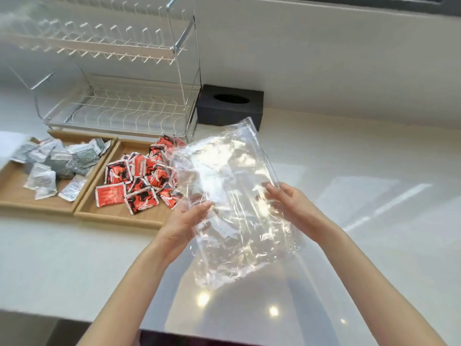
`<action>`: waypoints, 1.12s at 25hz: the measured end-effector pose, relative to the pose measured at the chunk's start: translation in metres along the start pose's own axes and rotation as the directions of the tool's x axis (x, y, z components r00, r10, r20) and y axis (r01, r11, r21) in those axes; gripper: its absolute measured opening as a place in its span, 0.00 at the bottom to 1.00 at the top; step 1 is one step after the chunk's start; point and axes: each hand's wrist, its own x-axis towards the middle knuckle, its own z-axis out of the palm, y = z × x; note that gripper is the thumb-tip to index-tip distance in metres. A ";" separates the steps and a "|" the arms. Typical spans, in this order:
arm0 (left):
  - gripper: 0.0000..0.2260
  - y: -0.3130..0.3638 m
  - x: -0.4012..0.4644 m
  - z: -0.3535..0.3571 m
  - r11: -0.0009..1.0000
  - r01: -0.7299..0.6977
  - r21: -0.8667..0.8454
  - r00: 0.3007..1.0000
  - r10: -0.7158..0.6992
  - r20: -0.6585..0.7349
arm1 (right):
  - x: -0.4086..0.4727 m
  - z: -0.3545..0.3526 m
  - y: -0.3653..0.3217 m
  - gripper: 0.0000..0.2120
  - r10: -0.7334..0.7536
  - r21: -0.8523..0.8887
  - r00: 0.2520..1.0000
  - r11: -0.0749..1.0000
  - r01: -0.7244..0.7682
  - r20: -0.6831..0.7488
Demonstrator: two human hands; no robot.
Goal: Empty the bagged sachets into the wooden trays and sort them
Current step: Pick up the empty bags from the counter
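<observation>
White glossy countertop (349,171) runs along a pale wall, with bright ceiling-light reflections near its front edge. At the back left stands a two-tier chrome wire dish rack (119,78); just beside it to the right sits a black rectangular tissue box with an oval opening (229,106).

Two shallow wooden trays lie side by side in front of the rack, touching along one edge. The left wooden tray (15,193) holds a loose heap of grey and white sachets (55,163). The right wooden tray (112,216) holds a pile of red, black and white sachets (139,178), some overlapping, a few near the tray's far corner.

Person holds a crumpled clear plastic bag (237,196) above the counter, just right of the red pile, its upper left edge overlapping the right tray in view. No sachets are visible inside the bag. Left hand (187,221) grips the bag's left side, fingers curled onto the film. Right hand (289,203) holds the right side, fingers partly behind the plastic, thumb side toward the camera. Both forearms are bare and reach in from the bottom of the view.
</observation>
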 end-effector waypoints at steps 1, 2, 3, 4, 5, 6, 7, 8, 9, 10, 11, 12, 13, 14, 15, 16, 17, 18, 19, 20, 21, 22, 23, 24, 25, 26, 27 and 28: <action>0.05 0.001 -0.006 -0.006 1.000 -0.019 0.011 0.999 0.020 -0.034 | 0.000 0.008 0.000 0.11 -0.005 -0.004 1.000 1.000 0.005 -0.017; 0.06 0.000 -0.011 -0.015 0.999 -0.044 0.024 0.997 0.046 -0.069 | -0.001 0.018 0.001 0.11 -0.017 -0.014 0.999 1.000 0.016 -0.049; 0.06 0.002 -0.018 -0.022 0.997 -0.066 0.041 0.994 0.069 -0.080 | -0.001 0.027 0.003 0.09 -0.035 -0.030 0.996 0.999 0.032 -0.083; 0.06 0.003 -0.025 -0.032 0.995 -0.081 0.060 0.994 0.085 -0.067 | -0.002 0.037 0.006 0.07 -0.048 -0.044 0.993 0.998 0.044 -0.107; 0.06 0.005 -0.033 -0.040 0.994 -0.083 0.072 0.995 0.086 -0.041 | -0.002 0.047 0.011 0.05 -0.055 -0.052 0.992 0.997 0.049 -0.115; 0.06 0.007 -0.042 -0.051 0.994 -0.080 0.077 0.997 0.081 -0.017 | -0.003 0.059 0.014 0.03 -0.053 -0.058 0.992 0.997 0.047 -0.111; 0.06 0.010 -0.051 -0.065 0.995 -0.067 0.075 0.998 0.068 -0.008 | -0.004 0.073 0.016 0.03 -0.048 -0.063 0.993 0.997 0.042 -0.104; 0.06 0.011 -0.059 -0.081 0.996 -0.049 0.074 0.999 0.050 -0.011 | -0.005 0.087 0.017 0.03 -0.043 -0.064 0.994 0.997 0.037 -0.099; 0.07 0.013 -0.069 -0.098 0.997 -0.030 0.066 0.999 0.031 -0.022 | -0.008 0.104 0.018 0.03 -0.044 -0.064 0.995 0.997 0.038 -0.095; 0.08 0.014 -0.077 -0.117 0.998 -0.020 0.063 0.999 0.023 -0.036 | -0.011 0.121 0.018 0.04 -0.047 -0.062 0.995 0.997 0.041 -0.093; 0.08 0.016 -0.087 -0.134 0.998 -0.019 0.062 0.998 0.022 -0.050 | -0.014 0.139 0.019 0.03 -0.050 -0.055 0.995 0.997 0.045 -0.090; 0.09 0.015 -0.096 -0.154 0.997 -0.026 0.067 0.996 0.031 -0.078 | -0.019 0.159 0.022 0.02 -0.048 -0.051 0.995 0.998 0.044 -0.082; 0.10 0.015 -0.105 -0.170 0.997 -0.032 0.069 0.993 0.039 -0.112 | -0.023 0.177 0.025 0.02 -0.047 -0.048 0.997 0.998 0.043 -0.069; 0.12 0.013 -0.115 -0.190 0.996 -0.042 0.076 0.987 0.054 -0.153 | -0.029 0.198 0.029 0.02 -0.045 -0.044 0.998 0.998 0.042 -0.052; 0.14 0.012 -0.125 -0.206 0.995 -0.056 0.088 0.980 0.071 -0.187 | -0.034 0.217 0.034 0.03 -0.046 -0.036 0.998 0.998 0.045 -0.040; 0.13 0.010 -0.134 -0.222 0.991 -0.075 0.106 0.972 0.097 -0.212 | -0.040 0.234 0.039 0.04 -0.045 -0.026 0.998 0.999 0.044 -0.032; 0.10 0.007 -0.145 -0.238 0.989 -0.089 0.117 0.966 0.114 -0.233 | -0.047 0.253 0.045 0.04 -0.042 -0.023 0.999 0.999 0.041 -0.026; 0.08 0.004 -0.156 -0.253 0.989 -0.091 0.121 0.960 0.119 -0.253 | -0.054 0.270 0.049 0.03 -0.037 -0.015 0.999 0.999 0.037 -0.017; 0.06 0.001 -0.169 -0.268 0.989 -0.085 0.122 0.955 0.116 -0.274 | -0.062 0.289 0.056 0.03 -0.035 -0.013 0.999 0.999 0.035 -0.006; 0.07 -0.003 -0.180 -0.283 0.987 -0.082 0.137 0.948 0.120 -0.295 | -0.069 0.306 0.062 0.04 -0.028 -0.007 1.000 1.000 0.028 0.003; 0.08 -0.007 -0.192 -0.295 0.987 -0.072 0.143 0.941 0.114 -0.318 | -0.075 0.320 0.070 0.04 -0.021 -0.021 1.000 1.000 0.021 0.010; 0.07 -0.012 -0.203 -0.309 0.986 -0.056 0.158 0.934 0.108 -0.341 | -0.082 0.335 0.077 0.03 -0.009 -0.041 1.000 0.999 0.010 0.020; 0.05 -0.016 -0.213 -0.322 0.985 -0.033 0.167 0.926 0.093 -0.366 | -0.087 0.348 0.084 0.04 -0.002 -0.076 0.999 0.997 0.005 0.037; 0.05 -0.022 -0.224 -0.336 0.983 -0.008 0.181 0.917 0.080 -0.391 | -0.094 0.362 0.090 0.05 0.011 -0.111 0.998 0.994 -0.003 0.065; 0.06 -0.027 -0.234 -0.348 0.983 0.015 0.185 0.909 0.064 -0.412 | -0.100 0.374 0.096 0.06 0.022 -0.161 0.995 0.987 -0.007 0.094; 0.06 -0.033 -0.243 -0.359 0.982 0.042 0.185 0.904 0.041 -0.426 | -0.106 0.384 0.101 0.06 0.034 -0.214 0.990 0.977 -0.004 0.135; 0.06 -0.039 -0.252 -0.369 0.980 0.077 0.182 0.900 0.010 -0.436 | -0.111 0.394 0.106 0.06 0.050 -0.269 0.984 0.963 -0.002 0.170; 0.07 -0.045 -0.261 -0.377 0.977 0.113 0.181 0.899 -0.023 -0.438 | -0.115 0.403 0.110 0.06 0.073 -0.315 0.978 0.949 -0.007 0.197</action>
